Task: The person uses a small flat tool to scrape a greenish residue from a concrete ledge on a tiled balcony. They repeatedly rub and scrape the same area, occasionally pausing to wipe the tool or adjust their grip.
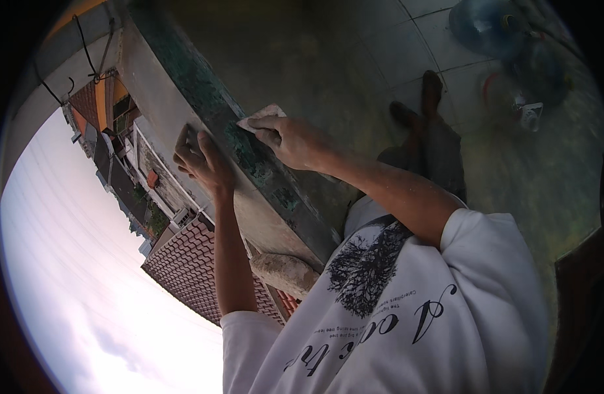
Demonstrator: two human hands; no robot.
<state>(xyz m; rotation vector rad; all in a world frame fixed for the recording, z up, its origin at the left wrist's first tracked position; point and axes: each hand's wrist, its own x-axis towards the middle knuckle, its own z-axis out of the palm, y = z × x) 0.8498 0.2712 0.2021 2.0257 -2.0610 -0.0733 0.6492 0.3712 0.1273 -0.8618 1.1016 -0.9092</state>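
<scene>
white shirt (492,295) with black print, green-patched ledge (200,88)

The right grip (287,139) is holding a thin, flat piece (273,110) at the worn green paint (203,82) of a wall (151,72). To its left, the left grip (207,161) has bent fingers beside the wall's pale side. Below both grips there is a rough stone (285,274); far to their right, a bluish transparent bottle (482,29) is on the tiled floor (469,85).
</scene>
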